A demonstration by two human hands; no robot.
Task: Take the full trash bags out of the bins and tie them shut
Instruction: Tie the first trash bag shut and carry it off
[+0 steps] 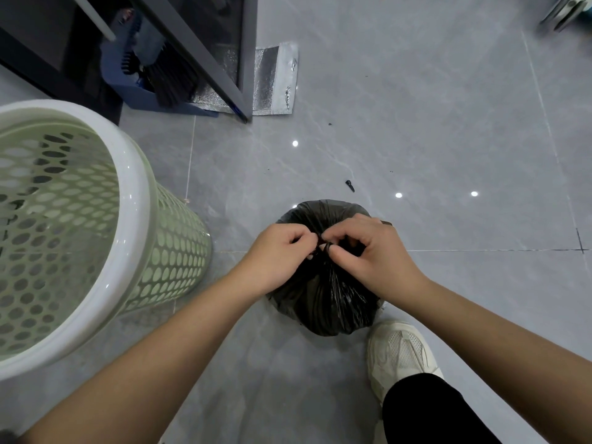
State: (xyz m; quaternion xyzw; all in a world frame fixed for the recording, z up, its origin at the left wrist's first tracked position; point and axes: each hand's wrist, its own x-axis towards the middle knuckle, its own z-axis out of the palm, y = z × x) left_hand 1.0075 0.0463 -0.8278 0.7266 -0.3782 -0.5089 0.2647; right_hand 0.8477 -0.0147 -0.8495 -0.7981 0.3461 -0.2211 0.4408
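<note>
A full black trash bag (323, 299) stands on the grey tiled floor in the middle of the view. Its top is gathered into a twisted neck. My left hand (278, 254) pinches one strand of the neck from the left. My right hand (368, 251) pinches the other strand from the right, fingertips almost meeting over the knot. A pale green perforated bin (128, 200) with a white rim stands at the left, with no bag in it.
My white sneaker (400, 354) and black trouser leg sit just right of the bag. A dark cabinet frame (205, 49), a blue dustpan with a brush (150, 88) and a silver foil pouch (275, 81) lie at the back. A small black scrap (350, 186) lies beyond the bag.
</note>
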